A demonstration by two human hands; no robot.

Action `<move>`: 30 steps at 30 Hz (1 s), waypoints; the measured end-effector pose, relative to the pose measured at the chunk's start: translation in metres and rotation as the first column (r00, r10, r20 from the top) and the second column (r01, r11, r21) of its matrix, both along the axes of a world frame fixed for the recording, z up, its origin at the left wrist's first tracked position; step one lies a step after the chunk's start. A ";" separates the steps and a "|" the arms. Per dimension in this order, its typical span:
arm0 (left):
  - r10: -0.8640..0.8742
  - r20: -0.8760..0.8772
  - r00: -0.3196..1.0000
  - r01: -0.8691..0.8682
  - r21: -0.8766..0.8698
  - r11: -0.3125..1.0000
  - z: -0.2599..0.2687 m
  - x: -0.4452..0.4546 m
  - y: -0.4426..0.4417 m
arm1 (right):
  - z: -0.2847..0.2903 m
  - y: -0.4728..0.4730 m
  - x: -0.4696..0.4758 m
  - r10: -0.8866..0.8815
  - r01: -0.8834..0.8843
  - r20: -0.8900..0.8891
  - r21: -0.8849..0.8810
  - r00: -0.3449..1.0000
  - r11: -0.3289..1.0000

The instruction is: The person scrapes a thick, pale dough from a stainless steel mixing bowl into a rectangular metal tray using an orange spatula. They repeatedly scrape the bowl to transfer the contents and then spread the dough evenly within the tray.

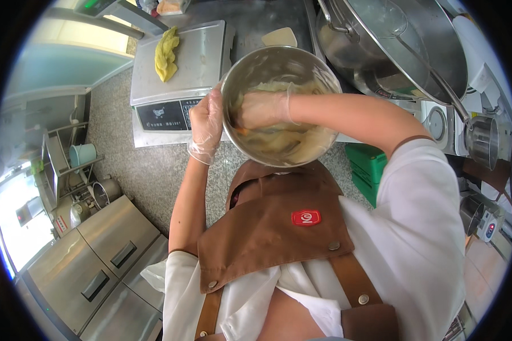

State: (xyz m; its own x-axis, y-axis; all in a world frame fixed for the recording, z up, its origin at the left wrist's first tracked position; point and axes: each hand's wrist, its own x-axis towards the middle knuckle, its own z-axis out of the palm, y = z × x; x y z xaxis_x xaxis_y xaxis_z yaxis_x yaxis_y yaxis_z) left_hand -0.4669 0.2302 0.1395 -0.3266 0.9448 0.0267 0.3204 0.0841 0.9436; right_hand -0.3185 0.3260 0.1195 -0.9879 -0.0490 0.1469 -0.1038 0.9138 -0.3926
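Note:
A deep stainless steel bowl [281, 158] is tilted in front of my apron, its inner wall smeared with a pale, wet substance [277, 143]. My left hand [208, 117], in a clear disposable glove, grips the bowl's left rim. Reaching in over the opposite side, my right hand [262, 110] is gloved too and lies inside the bowl against the left inner wall. Its fingertips are hidden, so what they hold is unclear. A small orange patch [241, 131] shows just below them.
Behind my left hand stands a digital scale [196, 55] with a crumpled yellow cloth [166, 55] on it. A beige scraper [280, 37] lies beyond the bowl. At right are a large metal pot [367, 64] with a long-handled strainer [437, 76] and a green crate [365, 172]. Steel cabinets [106, 238] stand lower left.

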 end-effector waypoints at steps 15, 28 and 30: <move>-0.017 -0.203 0.979 0.032 0.066 0.997 0.021 0.018 -0.011 | -0.033 0.032 -0.018 -0.064 0.097 0.184 -0.176 0.981 0.980; -0.038 -0.154 0.987 0.040 0.014 0.999 0.026 0.012 -0.008 | -0.007 0.012 0.045 -0.305 0.298 0.315 0.074 0.898 0.952; -0.062 -0.083 0.995 0.058 -0.051 0.997 0.027 0.012 -0.008 | 0.023 0.015 0.046 -0.361 0.331 0.376 0.145 0.853 0.933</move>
